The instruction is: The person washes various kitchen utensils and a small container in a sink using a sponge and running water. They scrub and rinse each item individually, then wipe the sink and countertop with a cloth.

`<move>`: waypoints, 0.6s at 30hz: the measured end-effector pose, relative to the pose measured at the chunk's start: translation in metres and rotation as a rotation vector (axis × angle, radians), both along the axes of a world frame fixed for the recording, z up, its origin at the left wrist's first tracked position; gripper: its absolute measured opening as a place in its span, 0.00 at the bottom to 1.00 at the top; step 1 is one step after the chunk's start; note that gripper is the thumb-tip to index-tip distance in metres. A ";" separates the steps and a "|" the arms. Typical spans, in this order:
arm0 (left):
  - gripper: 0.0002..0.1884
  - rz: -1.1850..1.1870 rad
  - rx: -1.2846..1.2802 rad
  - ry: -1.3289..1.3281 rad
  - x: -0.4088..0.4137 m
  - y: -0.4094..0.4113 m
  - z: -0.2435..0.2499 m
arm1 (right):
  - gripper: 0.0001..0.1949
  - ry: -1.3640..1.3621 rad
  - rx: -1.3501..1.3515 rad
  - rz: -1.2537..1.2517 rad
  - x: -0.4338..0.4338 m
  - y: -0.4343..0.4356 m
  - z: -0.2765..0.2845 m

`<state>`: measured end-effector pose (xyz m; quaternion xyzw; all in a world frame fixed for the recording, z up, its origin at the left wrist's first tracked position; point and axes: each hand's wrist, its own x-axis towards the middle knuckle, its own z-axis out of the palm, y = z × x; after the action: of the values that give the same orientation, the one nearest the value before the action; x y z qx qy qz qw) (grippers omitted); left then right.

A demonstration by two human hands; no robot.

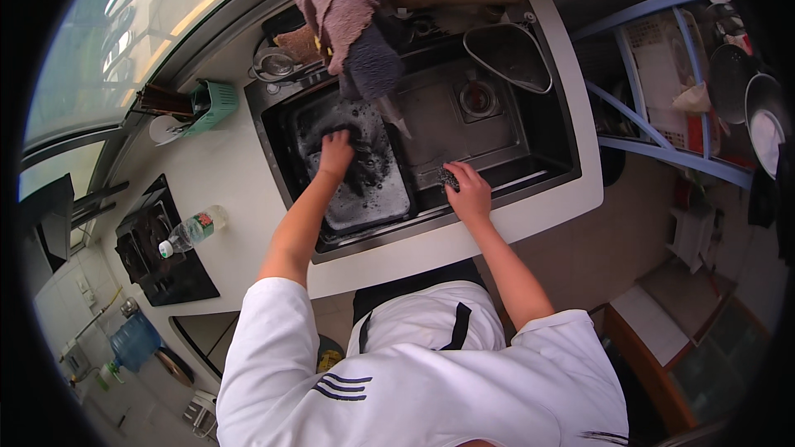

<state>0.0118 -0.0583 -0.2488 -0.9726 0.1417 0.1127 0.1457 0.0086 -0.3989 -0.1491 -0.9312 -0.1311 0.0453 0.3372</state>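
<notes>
My left hand reaches into a dark rectangular basin of soapy water at the left of the sink. White suds float on the water, and my fingertips dip into a dark gap in the foam, so whatever they touch is hidden. Over the near rim of the sink, my right hand grips a metal scouring pad. The pad sticks out on the left side of my fingers. To the right of the basin, the sink floor shows a round drain.
Brown and grey cloths hang over the sink's far side. A dark wire-rimmed strainer stands at its far right corner. Left on the counter are a green utensil basket, a plastic bottle and a black cooktop. A blue-framed rack stands right.
</notes>
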 end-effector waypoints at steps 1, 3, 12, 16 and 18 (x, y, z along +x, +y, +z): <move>0.08 0.088 -0.050 0.029 0.002 -0.002 0.017 | 0.21 0.012 0.006 -0.007 0.000 -0.001 0.001; 0.09 0.355 -0.305 -0.021 -0.009 -0.005 0.050 | 0.20 0.039 0.032 -0.032 0.000 -0.002 0.005; 0.13 0.889 -1.162 -0.272 -0.024 -0.139 0.112 | 0.10 0.255 0.335 -0.331 0.038 -0.019 -0.026; 0.14 0.827 -1.169 -0.227 0.005 -0.202 0.089 | 0.17 0.431 0.160 -0.381 0.106 -0.038 -0.050; 0.16 0.948 -1.046 -0.045 0.015 -0.212 0.062 | 0.23 0.511 0.043 -0.330 0.139 -0.040 -0.059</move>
<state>0.0264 -0.2704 -0.1869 -0.8741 -0.2645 0.0610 -0.4027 0.1474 -0.4394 -0.2081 -0.8909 0.1099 0.2200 0.3818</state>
